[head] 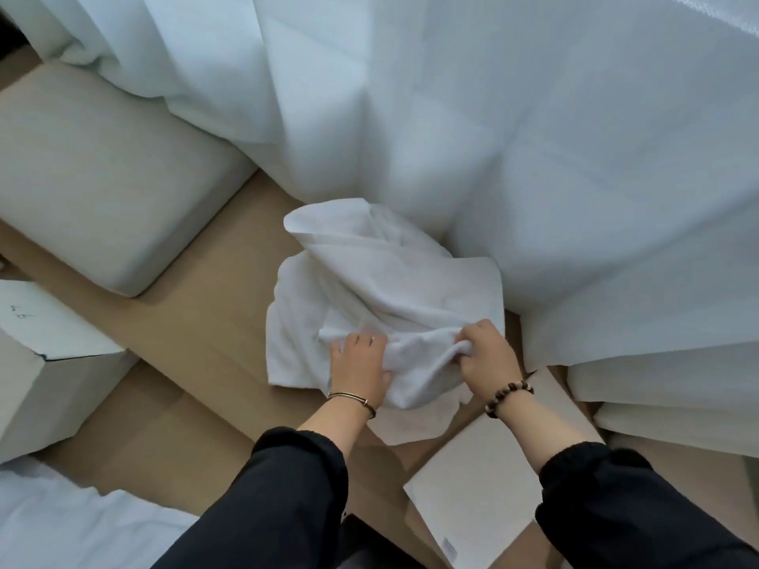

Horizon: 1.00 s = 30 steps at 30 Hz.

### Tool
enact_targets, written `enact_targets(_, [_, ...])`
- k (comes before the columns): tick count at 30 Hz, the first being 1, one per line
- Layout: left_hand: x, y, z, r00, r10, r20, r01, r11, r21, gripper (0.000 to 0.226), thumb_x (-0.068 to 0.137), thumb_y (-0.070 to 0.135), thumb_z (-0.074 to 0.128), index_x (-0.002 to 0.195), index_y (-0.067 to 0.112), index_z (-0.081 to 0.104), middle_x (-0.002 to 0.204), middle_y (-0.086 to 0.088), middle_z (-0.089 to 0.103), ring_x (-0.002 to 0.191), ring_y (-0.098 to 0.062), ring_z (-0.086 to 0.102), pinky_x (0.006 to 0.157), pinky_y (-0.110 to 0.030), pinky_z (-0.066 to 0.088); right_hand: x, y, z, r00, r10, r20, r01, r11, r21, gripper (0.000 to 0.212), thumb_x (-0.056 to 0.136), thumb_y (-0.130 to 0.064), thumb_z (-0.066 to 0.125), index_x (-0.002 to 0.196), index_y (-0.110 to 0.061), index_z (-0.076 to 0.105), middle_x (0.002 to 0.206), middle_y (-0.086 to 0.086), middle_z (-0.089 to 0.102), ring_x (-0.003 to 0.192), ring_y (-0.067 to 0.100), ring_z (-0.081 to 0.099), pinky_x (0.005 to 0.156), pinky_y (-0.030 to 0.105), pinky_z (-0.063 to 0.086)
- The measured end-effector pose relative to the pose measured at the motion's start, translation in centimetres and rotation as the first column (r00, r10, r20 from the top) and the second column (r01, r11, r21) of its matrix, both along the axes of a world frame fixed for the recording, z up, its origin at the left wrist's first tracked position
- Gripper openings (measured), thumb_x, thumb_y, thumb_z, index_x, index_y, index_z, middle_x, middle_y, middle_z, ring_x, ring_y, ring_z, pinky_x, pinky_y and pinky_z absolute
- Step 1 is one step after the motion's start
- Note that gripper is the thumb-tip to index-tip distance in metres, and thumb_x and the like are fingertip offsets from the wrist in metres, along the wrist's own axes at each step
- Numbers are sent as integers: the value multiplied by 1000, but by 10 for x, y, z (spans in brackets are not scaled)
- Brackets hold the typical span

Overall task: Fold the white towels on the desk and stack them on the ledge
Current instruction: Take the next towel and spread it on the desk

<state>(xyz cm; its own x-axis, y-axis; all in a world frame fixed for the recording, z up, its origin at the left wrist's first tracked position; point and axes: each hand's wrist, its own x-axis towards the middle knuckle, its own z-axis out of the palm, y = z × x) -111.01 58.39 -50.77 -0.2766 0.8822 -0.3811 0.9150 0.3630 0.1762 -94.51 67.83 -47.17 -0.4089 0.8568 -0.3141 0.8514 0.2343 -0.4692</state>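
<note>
A crumpled towel, held by both hands
The curtain touched its far side and could have been dragged when the towel was lifted. On the desk the towel lay white, thick and wrinkled, no edge straight. The left hand and right hand each had a closed grip on bunched cloth, not on corners, so the fold might have come uneven.

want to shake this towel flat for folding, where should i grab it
Probably along its near edge, coming from the near side: the towel lies crumpled with its far part by the curtain, and the left hand and right hand grip that edge.
</note>
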Motion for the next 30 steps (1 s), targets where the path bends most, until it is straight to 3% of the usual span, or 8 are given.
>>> enact_targets(4, [-1,0,15,919,21,393,-181,909,375,12,78,3,60,90,0,62,93,-16,61,92,-33,53,83,-33,40,9,-3,24,925,-223,-307,207,975,-85,19,77,1,58,75,-17,56,80,-2,57,75,16,53,62,22,40])
enact_targets(7, [5,2,40,724,133,677,-399,881,254,4,82,13,51,81,17,51,75,-2,58,72,-23,53,65,-27,36,17,-4,38,816,-386,-431,301,919,-254,26,76,5,59,80,-20,55,75,-1,57,71,17,53,56,14,42])
enact_targets(13, [15,21,80,459,143,877,-529,837,140,22,93,3,51,73,13,50,68,4,49,65,-5,46,60,-12,37,16,-11,56,912,-76,-403,-141,864,-483,93,68,-20,81,143,-33,27,134,-14,38,121,4,42,97,22,39])
enact_targets(16, [18,27,101,370,92,925,-481,871,106,18,95,9,52,80,17,58,74,4,56,68,-1,51,65,-11,40,3,-19,63,830,-144,-539,-87,921,-380,51,71,-16,77,113,-34,55,107,-21,61,99,-1,58,74,8,46])
enact_targets(19, [20,26,115,450,62,891,-447,879,165,11,92,6,56,98,5,65,92,-3,59,84,-8,53,75,-18,44,1,-20,71,801,-271,-533,63,925,-376,21,83,-13,69,91,-33,67,89,-14,68,84,2,61,62,7,45])
enact_targets(22, [15,28,131,538,83,839,-440,877,195,40,87,9,66,126,11,56,127,1,52,116,-9,48,98,-21,39,5,-17,93,762,-303,-572,55,911,-410,30,80,-9,71,69,-37,71,68,-18,68,64,-9,58,55,10,44])
enact_targets(26, [5,27,161,504,93,859,-240,970,36,44,75,32,75,111,40,51,104,23,60,91,14,56,72,-6,44,11,-5,137,599,-436,-672,55,859,-509,27,80,-3,71,68,-27,72,64,-10,68,60,1,63,52,17,48])
enact_targets(30, [6,33,190,635,80,768,-248,963,104,32,68,30,82,92,36,62,84,20,66,82,4,61,67,-12,48,15,2,180,512,-492,-704,46,834,-549,28,83,1,65,68,-22,68,59,-8,65,52,3,60,45,17,45])
